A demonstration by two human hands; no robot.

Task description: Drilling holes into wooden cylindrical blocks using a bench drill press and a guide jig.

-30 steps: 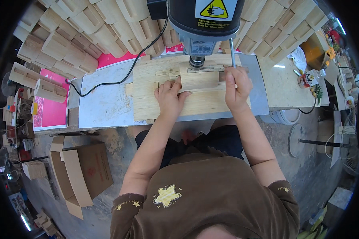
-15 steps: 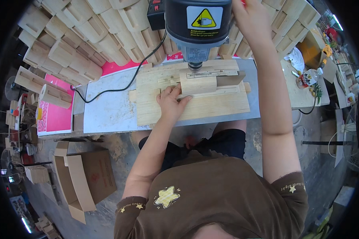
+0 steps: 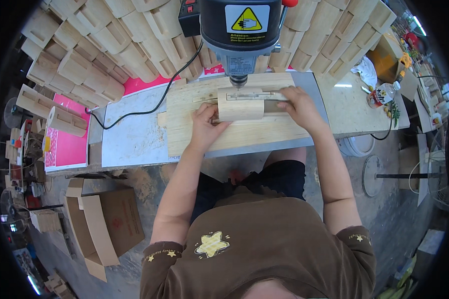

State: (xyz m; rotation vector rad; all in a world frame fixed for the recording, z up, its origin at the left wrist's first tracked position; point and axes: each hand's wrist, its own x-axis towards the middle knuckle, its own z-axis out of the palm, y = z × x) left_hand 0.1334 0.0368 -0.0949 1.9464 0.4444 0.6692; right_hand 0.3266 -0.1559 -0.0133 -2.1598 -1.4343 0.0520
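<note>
Wooden block (image 3: 240, 105) sits under the drill press (image 3: 240, 30), left hand (image 3: 205, 128) and right hand (image 3: 298, 107) pressing its ends with flat fingers. A cardboard box (image 3: 105, 224) lies open at seven o'clock; carved wooden pieces (image 3: 85, 60) crowd eleven o'clock.

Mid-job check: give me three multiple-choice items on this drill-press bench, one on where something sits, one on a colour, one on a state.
1. Where is the small wooden block?
A. under the drill bit, on the wooden board
B. in the cardboard box on the floor
C. on the pink sheet

2. What colour is the sheet at the bench's left end?
A. green
B. pink
C. blue

3. What is the right hand doing?
A. hanging free below the bench
B. resting against the block's right end
C. gripping the bottle

Answers: 1 A, the block lies on the board below the drill press; 2 B, it shows bright pink; 3 B, while the left hand steadies the block's left side.
</note>
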